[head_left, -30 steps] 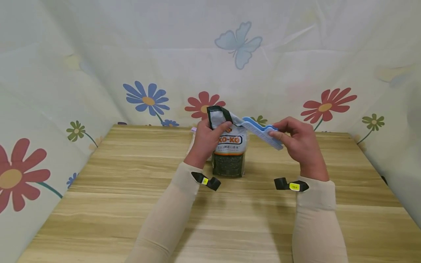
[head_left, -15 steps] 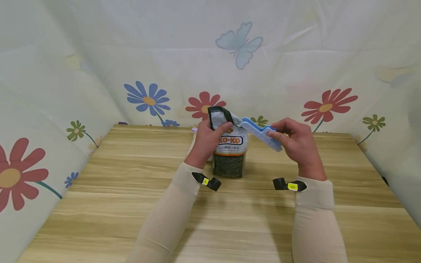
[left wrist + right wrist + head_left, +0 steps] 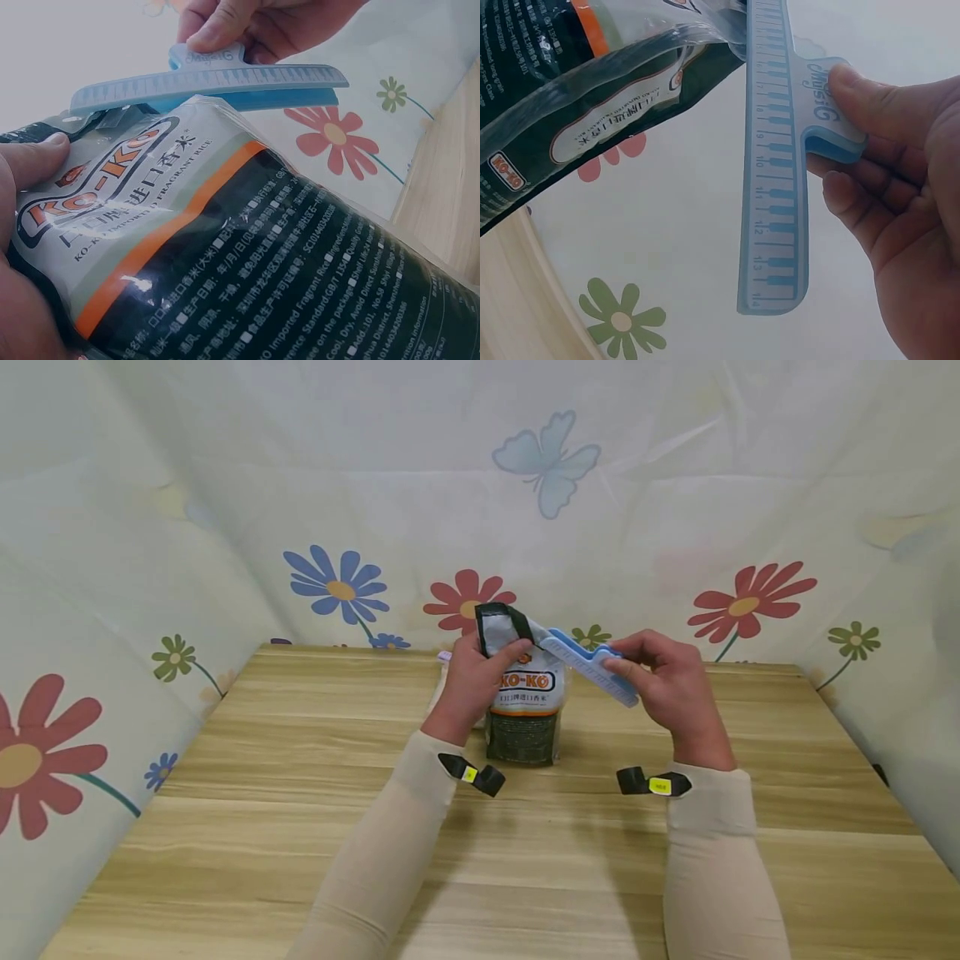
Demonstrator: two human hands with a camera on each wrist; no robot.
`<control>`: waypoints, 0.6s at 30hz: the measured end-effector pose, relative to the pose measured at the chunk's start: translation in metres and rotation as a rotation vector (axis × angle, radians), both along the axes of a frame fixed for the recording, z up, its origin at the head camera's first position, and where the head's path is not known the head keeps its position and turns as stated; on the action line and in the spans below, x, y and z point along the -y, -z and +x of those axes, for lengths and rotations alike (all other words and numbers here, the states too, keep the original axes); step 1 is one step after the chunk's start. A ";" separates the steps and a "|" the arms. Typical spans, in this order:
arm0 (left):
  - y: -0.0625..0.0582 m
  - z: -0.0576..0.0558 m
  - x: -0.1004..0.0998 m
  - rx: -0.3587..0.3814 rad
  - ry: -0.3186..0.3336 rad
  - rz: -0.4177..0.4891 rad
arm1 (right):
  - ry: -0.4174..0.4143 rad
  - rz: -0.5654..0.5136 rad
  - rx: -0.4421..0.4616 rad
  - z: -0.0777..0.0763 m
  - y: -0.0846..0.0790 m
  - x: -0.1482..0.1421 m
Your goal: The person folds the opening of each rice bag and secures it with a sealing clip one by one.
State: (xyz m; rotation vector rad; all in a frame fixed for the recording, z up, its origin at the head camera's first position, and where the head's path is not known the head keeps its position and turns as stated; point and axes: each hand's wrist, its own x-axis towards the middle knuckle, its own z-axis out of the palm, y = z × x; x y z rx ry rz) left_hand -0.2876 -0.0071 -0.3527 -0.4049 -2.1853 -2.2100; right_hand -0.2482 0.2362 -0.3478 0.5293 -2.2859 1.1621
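A bag of rice (image 3: 522,737), green and white with an orange stripe and KO-KO lettering, stands upright on the table. Its top is folded over, and my left hand (image 3: 476,681) grips that fold with the thumb in front. My right hand (image 3: 667,681) pinches the handle of a long blue clip (image 3: 588,670), which carries ruler marks and a piano-key print. In the left wrist view the jaws of the clip (image 3: 217,84) stand apart, with the folded bag top between them at one end. The right wrist view shows my thumb pressing the clip's handle (image 3: 829,94).
Behind the rice bag and my left hand, part of another pale package (image 3: 444,657) with a purple edge shows. The wooden table (image 3: 300,760) runs back to a flower-printed cloth (image 3: 637,527) that hangs behind and at both sides.
My right hand has moved slightly left, bringing the clip further over the folded bag top. My left hand and the bag have hardly moved.
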 end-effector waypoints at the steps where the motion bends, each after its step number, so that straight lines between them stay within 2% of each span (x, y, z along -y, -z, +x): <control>1: 0.003 -0.003 0.000 -0.002 0.001 0.001 | 0.003 0.000 0.001 0.000 0.000 0.001; 6: 0.009 -0.009 0.000 -0.006 -0.008 -0.013 | 0.015 0.001 0.001 0.001 -0.002 0.005; 18: 0.009 -0.010 0.000 -0.021 -0.006 -0.020 | 0.033 0.013 -0.020 -0.001 -0.001 0.012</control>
